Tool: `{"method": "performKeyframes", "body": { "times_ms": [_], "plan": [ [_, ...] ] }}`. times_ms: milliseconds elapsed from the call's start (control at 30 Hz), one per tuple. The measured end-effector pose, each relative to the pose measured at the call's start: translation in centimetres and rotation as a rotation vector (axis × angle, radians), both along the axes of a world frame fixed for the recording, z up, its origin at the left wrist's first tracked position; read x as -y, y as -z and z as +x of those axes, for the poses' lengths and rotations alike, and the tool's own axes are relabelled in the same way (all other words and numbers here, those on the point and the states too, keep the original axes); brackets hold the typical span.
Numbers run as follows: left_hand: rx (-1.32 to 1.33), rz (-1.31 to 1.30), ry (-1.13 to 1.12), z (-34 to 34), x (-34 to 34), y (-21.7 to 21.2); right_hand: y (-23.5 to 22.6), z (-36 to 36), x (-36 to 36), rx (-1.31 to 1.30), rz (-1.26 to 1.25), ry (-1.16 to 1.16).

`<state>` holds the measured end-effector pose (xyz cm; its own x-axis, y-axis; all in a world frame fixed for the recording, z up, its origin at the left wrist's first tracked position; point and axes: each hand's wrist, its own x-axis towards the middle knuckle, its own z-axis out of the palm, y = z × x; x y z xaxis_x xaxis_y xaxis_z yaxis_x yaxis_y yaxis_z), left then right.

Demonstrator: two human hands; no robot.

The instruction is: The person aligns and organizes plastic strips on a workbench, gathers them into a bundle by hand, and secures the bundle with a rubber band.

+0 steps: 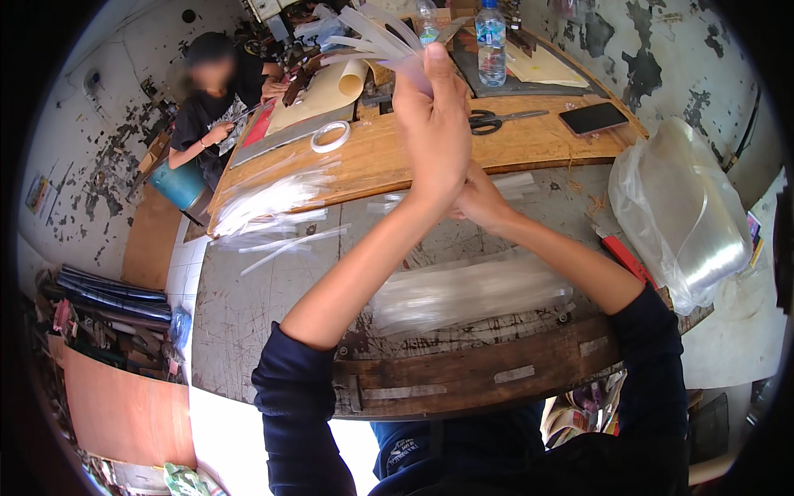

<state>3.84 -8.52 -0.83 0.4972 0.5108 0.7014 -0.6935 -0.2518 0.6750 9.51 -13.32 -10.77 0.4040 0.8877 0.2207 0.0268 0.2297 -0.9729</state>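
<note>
Clear, narrow plastic strips (376, 37), gathered into 1 bunch, are fanning out above the raised left hand (432, 132), well above the table and in front of the far wooden board. The left hand's fingers are closing around the lower end of the bunch, thumb upward. The right hand (478, 198) is sitting just behind and below the left wrist, touching it; whether its fingers are curled on the strip ends or loose I cannot tell, since the left hand is covering them.

Judging from this, the step in hand is collecting and evening up the strips into a bundle. The next move would likely call for a firm pinch at the base so the slippery ends do not splay.

More loose strips are lying in 2 places: a pile (273, 198) at the left end of the tan wooden board (529, 145), and a flat heap (471, 289) on the grey worn metal tabletop (248, 306) directly below the forearms. Black-handled scissors (488, 121), a dark phone (593, 118) and a white tape ring (330, 136) are resting on the board. A large roll of clear film in a bag (686, 215) is crowding the right edge, near the right elbow. Open room is lying to the left on the tabletop; the near edge is a dark wooden rail (496, 372). Another person (211, 107) is sitting at the far left corner, well apart.
</note>
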Motion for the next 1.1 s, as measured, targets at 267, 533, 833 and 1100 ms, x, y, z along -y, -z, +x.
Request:
{"method": "performKeyframes", "body": {
  "times_ms": [267,533,833,1100],
  "plan": [
    [-0.004,0.011,-0.116,1.7,0.0,1.1,0.1,0.3,0.4,0.065,-0.039,0.039],
    [-0.101,0.004,-0.11,1.2,0.6,0.7,-0.2,0.3,0.4,0.075,-0.05,0.109],
    [0.015,-0.12,-0.05,0.3,0.6,-1.4,-0.1,0.6,0.4,0.19,-0.033,0.167],
    [-0.01,-0.168,-0.05,-0.3,-1.0,-0.8,-0.8,0.6,0.7,0.252,-0.172,0.173]
  ]
}}
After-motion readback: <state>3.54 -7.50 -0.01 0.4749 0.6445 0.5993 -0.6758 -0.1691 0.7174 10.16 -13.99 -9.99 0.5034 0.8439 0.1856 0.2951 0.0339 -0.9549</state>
